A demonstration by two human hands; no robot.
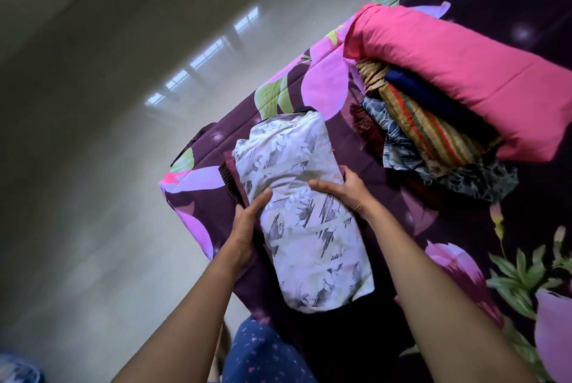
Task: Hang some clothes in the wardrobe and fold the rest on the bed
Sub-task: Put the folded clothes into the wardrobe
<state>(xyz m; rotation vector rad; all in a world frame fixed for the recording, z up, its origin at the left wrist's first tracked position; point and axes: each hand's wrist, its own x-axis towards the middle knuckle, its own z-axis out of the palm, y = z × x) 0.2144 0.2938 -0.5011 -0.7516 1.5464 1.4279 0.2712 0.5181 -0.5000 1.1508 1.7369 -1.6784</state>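
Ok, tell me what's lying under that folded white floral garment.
A maroon garment pokes out at the left edge of the white floral garment, and a dark edge shows at its far end. How many pieces are stacked below is covered.

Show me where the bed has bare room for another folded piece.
Widest bare bedspread lies right of the folded white garment, nearer than the clothes pile. Only a narrow strip separates garment and pile. Crowded: pile against pink pillow.
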